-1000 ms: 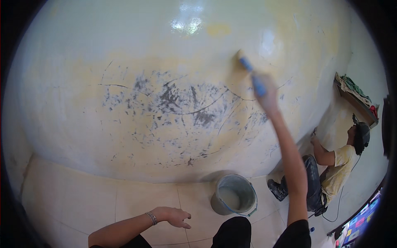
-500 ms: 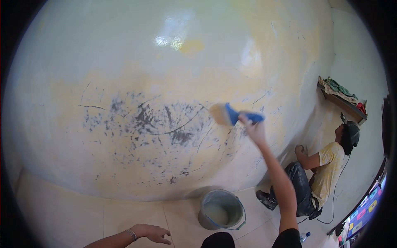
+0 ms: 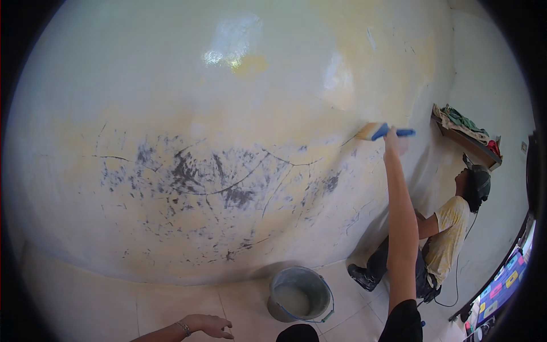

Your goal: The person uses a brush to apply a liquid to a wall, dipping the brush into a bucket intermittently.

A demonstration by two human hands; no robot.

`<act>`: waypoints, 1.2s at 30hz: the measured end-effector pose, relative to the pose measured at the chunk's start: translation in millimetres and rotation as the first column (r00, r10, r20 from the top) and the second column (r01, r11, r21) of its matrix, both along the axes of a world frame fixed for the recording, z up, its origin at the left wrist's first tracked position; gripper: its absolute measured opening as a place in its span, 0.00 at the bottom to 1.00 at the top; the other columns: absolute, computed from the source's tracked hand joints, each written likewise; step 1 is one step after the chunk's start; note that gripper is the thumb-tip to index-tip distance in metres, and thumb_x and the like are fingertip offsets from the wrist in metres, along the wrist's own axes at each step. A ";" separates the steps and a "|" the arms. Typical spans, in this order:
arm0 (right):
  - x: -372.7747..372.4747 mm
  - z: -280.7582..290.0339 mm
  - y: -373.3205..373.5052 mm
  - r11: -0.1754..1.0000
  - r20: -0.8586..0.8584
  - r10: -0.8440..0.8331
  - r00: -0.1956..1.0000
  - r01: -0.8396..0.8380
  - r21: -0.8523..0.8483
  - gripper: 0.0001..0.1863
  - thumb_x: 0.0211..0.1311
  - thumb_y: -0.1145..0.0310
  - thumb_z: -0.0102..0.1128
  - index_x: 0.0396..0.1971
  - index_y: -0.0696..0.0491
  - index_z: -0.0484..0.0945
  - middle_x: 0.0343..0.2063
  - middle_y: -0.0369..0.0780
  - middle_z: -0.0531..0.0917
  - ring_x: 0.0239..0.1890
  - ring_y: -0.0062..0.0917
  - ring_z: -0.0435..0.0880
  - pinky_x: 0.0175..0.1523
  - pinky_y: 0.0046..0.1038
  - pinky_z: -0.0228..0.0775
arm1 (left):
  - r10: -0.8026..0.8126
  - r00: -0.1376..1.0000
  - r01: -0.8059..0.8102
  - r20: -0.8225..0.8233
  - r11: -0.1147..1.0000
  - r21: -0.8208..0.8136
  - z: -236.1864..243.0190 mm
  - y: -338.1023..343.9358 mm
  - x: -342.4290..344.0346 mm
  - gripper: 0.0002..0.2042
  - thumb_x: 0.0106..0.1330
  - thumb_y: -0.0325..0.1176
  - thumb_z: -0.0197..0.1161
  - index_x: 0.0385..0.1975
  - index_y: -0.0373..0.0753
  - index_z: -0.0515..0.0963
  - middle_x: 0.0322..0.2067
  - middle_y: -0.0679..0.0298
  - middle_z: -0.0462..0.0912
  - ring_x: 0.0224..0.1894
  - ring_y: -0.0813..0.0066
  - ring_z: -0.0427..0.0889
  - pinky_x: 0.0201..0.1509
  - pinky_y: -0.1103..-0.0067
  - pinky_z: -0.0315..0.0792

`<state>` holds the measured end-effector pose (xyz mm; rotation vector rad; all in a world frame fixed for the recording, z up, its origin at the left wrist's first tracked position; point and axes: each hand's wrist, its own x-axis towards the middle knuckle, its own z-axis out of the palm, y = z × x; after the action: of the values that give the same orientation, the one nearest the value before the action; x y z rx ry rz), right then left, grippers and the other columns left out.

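My right hand (image 3: 394,142) is closed round the blue handle of a wide paintbrush (image 3: 380,131). The pale bristles touch, or nearly touch, the patchy yellow and off-white wall (image 3: 285,114), right of its dark scuffed patches. Low at the front, my left hand (image 3: 212,326) hangs over the floor with its fingers loosely stretched and nothing in them. A grey bucket (image 3: 275,305) with a pale, cloudy liquid inside stands on the floor between my arms, its wire handle tipped down to the right.
Right of my arm a person (image 3: 453,233) in a stained yellow shirt and dark cap squats by the wall corner. Above them a small shelf (image 3: 470,142) holds folded cloths. Light tiles (image 3: 176,305) cover the floor. A colourful patterned thing (image 3: 501,288) lies at the far right.
My right hand has carried the paintbrush up and to the right across the wall, stretching the arm further. My left hand stays low and empty. The view has shifted slightly.
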<state>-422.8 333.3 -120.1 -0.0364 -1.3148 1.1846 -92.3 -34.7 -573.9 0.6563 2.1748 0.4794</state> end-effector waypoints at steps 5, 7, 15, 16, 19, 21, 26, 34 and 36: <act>75.8 44.4 -154.3 0.881 -0.116 -0.080 0.990 0.124 0.456 0.14 0.45 0.61 0.58 0.17 0.59 0.75 0.18 0.48 0.78 0.23 0.39 0.79 0.30 0.36 0.68 | 0.006 0.999 -0.005 -0.035 0.999 0.042 -0.8 0.2 -1.5 0.37 0.59 0.62 0.45 0.58 0.35 0.59 0.50 0.54 0.72 0.54 0.57 0.68 0.59 0.69 0.60; 96.4 28.3 -208.2 0.775 -0.256 0.080 0.963 0.102 0.624 0.11 0.47 0.65 0.58 0.20 0.58 0.73 0.18 0.46 0.76 0.22 0.41 0.75 0.30 0.39 0.64 | 0.001 0.998 0.000 -0.064 1.000 0.027 -2.3 -0.8 -1.1 0.36 0.59 0.61 0.45 0.57 0.35 0.59 0.50 0.53 0.72 0.54 0.57 0.68 0.59 0.69 0.61; 139.8 -24.0 -225.1 0.491 0.028 0.762 0.647 -0.606 0.626 0.09 0.56 0.71 0.58 0.33 0.62 0.76 0.30 0.40 0.80 0.32 0.23 0.79 0.39 0.24 0.74 | 0.014 1.000 -0.015 0.021 0.998 0.059 4.5 -5.4 12.8 0.35 0.59 0.60 0.46 0.57 0.35 0.60 0.50 0.54 0.72 0.54 0.57 0.68 0.59 0.70 0.61; 124.5 -7.2 -194.7 0.545 -0.010 0.767 0.642 -0.643 0.537 0.11 0.57 0.70 0.58 0.34 0.63 0.75 0.32 0.40 0.79 0.35 0.21 0.79 0.42 0.24 0.75 | 0.006 1.000 -0.006 0.012 0.998 0.060 5.4 -3.9 10.6 0.35 0.59 0.60 0.46 0.57 0.35 0.60 0.50 0.54 0.72 0.54 0.57 0.68 0.59 0.70 0.61; 28.8 5.9 -84.4 0.584 -0.277 0.786 0.553 -0.811 0.035 0.14 0.55 0.71 0.58 0.36 0.67 0.72 0.33 0.46 0.77 0.34 0.28 0.79 0.41 0.26 0.76 | -0.008 1.000 0.010 -0.024 0.998 0.064 3.3 -5.0 9.2 0.36 0.59 0.60 0.46 0.57 0.36 0.60 0.51 0.54 0.71 0.55 0.57 0.68 0.59 0.69 0.60; -28.0 5.7 8.0 0.563 -0.398 0.702 0.590 -0.803 -0.196 0.14 0.54 0.72 0.58 0.34 0.69 0.72 0.31 0.47 0.77 0.34 0.31 0.80 0.40 0.27 0.77 | -0.010 1.000 0.011 -0.028 0.999 0.036 3.7 -3.4 5.4 0.36 0.58 0.61 0.46 0.57 0.37 0.60 0.51 0.54 0.71 0.55 0.57 0.67 0.60 0.69 0.59; -22.9 2.7 18.5 0.888 -0.142 0.207 0.968 -0.246 -0.388 0.14 0.53 0.67 0.55 0.33 0.64 0.75 0.32 0.47 0.80 0.35 0.32 0.81 0.40 0.29 0.74 | 0.095 0.995 -0.094 -0.023 0.995 0.038 29.7 -16.6 24.9 0.34 0.57 0.57 0.50 0.55 0.35 0.63 0.50 0.51 0.71 0.53 0.55 0.69 0.57 0.67 0.62; 59.0 130.8 -184.5 0.812 -0.179 -0.244 0.953 0.301 0.500 0.11 0.45 0.66 0.53 0.22 0.58 0.79 0.23 0.50 0.80 0.29 0.43 0.80 0.37 0.39 0.70 | 0.102 0.988 -0.096 -0.112 0.994 0.058 28.1 -10.9 8.4 0.32 0.57 0.53 0.53 0.53 0.33 0.65 0.48 0.49 0.73 0.50 0.56 0.72 0.54 0.68 0.65; 83.7 130.8 -259.6 0.681 -0.315 -0.190 0.930 0.356 0.640 0.09 0.47 0.69 0.51 0.20 0.59 0.78 0.21 0.52 0.78 0.27 0.43 0.79 0.33 0.41 0.70 | 0.102 0.988 -0.096 -0.118 0.994 0.053 30.6 -6.8 7.2 0.31 0.57 0.53 0.54 0.53 0.34 0.65 0.48 0.49 0.72 0.50 0.56 0.72 0.54 0.68 0.66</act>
<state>-339.1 73.6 10.6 0.4224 -1.4157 0.3651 -85.0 -41.5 -543.3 0.6184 2.3252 0.5572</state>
